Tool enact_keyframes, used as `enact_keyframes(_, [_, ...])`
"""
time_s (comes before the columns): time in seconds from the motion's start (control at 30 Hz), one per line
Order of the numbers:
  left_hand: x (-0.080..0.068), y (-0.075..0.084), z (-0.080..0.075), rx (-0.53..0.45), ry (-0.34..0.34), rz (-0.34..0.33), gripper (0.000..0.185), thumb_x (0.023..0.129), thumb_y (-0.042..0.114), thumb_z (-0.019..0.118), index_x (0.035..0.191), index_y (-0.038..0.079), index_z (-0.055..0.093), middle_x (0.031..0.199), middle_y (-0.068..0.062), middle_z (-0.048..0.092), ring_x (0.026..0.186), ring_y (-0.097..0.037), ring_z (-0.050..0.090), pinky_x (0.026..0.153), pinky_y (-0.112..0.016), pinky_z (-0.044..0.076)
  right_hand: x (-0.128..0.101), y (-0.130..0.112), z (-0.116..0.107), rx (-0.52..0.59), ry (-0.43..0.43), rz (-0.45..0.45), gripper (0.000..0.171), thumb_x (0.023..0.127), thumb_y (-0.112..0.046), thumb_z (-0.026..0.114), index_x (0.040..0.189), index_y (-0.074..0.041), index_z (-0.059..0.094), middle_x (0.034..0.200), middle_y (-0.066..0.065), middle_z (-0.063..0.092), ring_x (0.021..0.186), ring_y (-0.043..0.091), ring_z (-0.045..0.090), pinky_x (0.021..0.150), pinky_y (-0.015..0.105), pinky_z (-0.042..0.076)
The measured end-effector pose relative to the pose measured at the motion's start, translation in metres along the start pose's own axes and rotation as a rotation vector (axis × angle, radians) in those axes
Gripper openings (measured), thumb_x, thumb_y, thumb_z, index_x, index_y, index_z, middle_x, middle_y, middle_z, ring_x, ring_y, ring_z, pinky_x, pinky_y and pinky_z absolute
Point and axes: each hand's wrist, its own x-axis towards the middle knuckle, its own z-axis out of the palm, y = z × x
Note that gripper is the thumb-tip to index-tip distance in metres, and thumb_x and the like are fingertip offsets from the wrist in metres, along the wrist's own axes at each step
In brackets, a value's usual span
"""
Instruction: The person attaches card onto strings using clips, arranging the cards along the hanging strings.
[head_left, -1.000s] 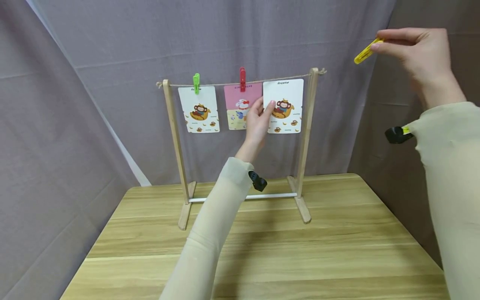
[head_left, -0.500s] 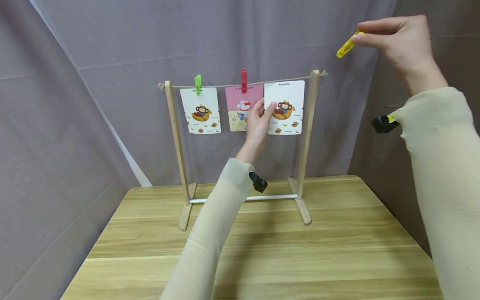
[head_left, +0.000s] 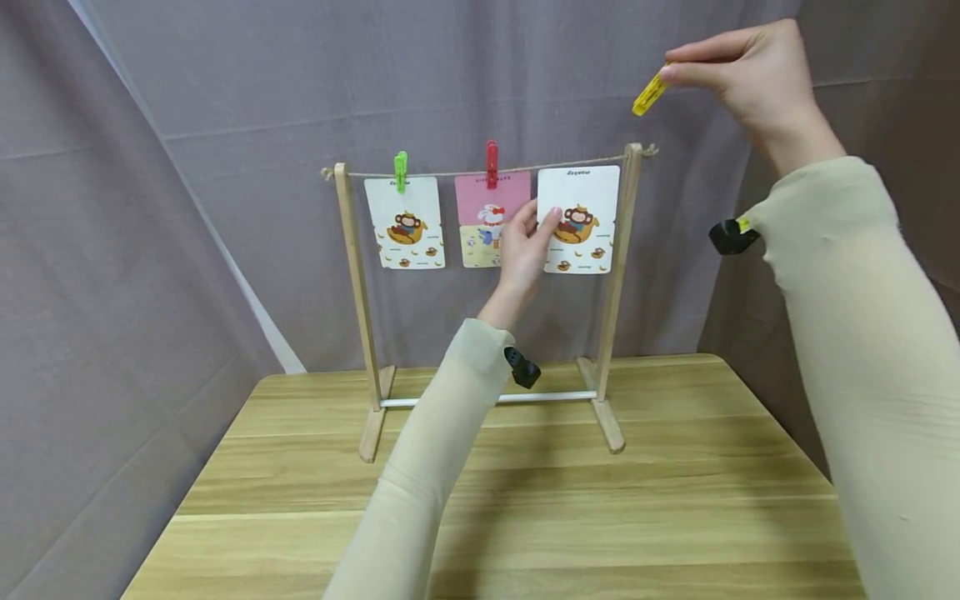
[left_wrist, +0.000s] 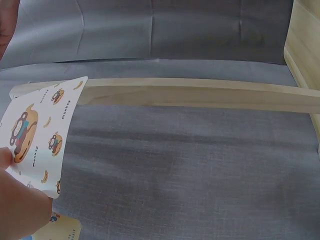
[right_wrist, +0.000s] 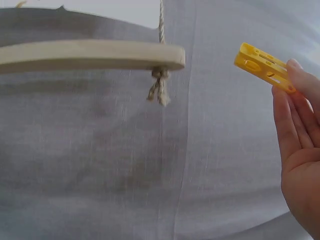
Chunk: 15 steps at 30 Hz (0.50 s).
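Note:
My left hand pinches the left edge of a white monkey card, thumb in front, and holds it upright by the rope near the right post. In the left wrist view the same card bends slightly beside the thumb. High at the right, my right hand pinches a yellow clothespin by one end, its other end pointing down and left. The right wrist view shows the clothespin between thumb and fingertips, apart from the knotted rope end.
A green clothespin fixes another monkey card to the rope at left. A red clothespin holds a pink and yellow card in the middle. The wooden stand rests on the table, with a grey curtain behind.
My right hand has moved left with the yellow clothespin, closer to the right post. My left hand and the card stay nearly in place, shifting slightly right and down in view.

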Motion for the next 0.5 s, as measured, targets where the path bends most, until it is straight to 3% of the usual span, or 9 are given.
enact_keyframes(0.17, [-0.001,0.002,0.0,0.002,-0.015,-0.008,0.038,0.099,0.014,0.066,0.134,-0.001,0.06,0.118,-0.015,0.071,0.096,-0.02,0.07,0.08,-0.028,0.057,0.004,-0.005,0.01,-0.037,-0.04,0.009,0.035,0.078,-0.019,0.088,0.108,-0.005,0.079,0.095,-0.007,0.075,0.1,0.006,0.058,0.095,0.012,0.031])
enact_keyframes(0.5, [-0.001,0.002,-0.001,0.011,-0.01,-0.005,0.037,0.099,0.014,0.065,0.133,-0.001,0.06,0.118,-0.015,0.072,0.094,-0.018,0.07,0.08,-0.027,0.057,0.014,-0.007,0.026,-0.074,-0.075,0.034,0.035,0.073,-0.021,0.092,0.103,-0.007,0.08,0.088,-0.011,0.075,0.099,0.004,0.057,0.081,0.013,0.033])
